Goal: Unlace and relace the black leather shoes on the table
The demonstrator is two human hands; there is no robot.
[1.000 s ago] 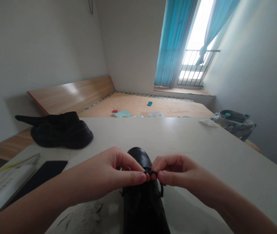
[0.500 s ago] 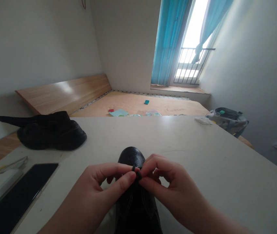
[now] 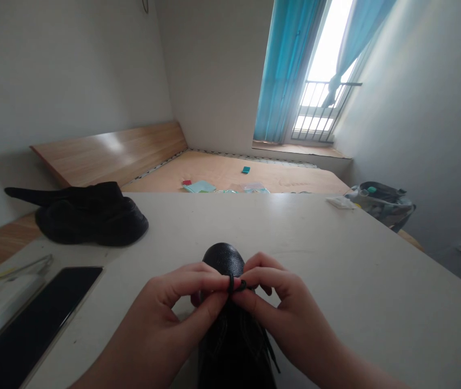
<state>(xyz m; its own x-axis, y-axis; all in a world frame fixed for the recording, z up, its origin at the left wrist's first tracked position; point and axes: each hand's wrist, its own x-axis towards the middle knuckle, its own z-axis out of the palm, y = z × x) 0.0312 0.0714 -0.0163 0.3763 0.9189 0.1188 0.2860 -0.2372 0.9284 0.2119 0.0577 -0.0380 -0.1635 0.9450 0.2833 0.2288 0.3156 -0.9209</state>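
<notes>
A black leather shoe (image 3: 224,259) stands on the white table with its toe pointing away from me. Above its lacing, a dark shoelace (image 3: 231,282) is bent into small loops between my fingertips. My left hand (image 3: 185,302) pinches the lace between thumb and forefinger from the left. From the right, my right hand (image 3: 281,300) pinches it too, fingertips almost touching those of the left. A loose lace end hangs along the shoe's right side. The hands hide part of the shoe's middle.
The other black shoe (image 3: 88,219) lies at the table's (image 3: 376,281) back left. A dark-screened phone (image 3: 47,319) is at the left, beside a pale case (image 3: 3,302). Beyond the table are a bed (image 3: 218,165) with small items and a grey bag (image 3: 386,202).
The lace loop between my fingers shows larger and more clearly, and a lace end has come into view at the right of the shoe. The camera view has shifted slightly.
</notes>
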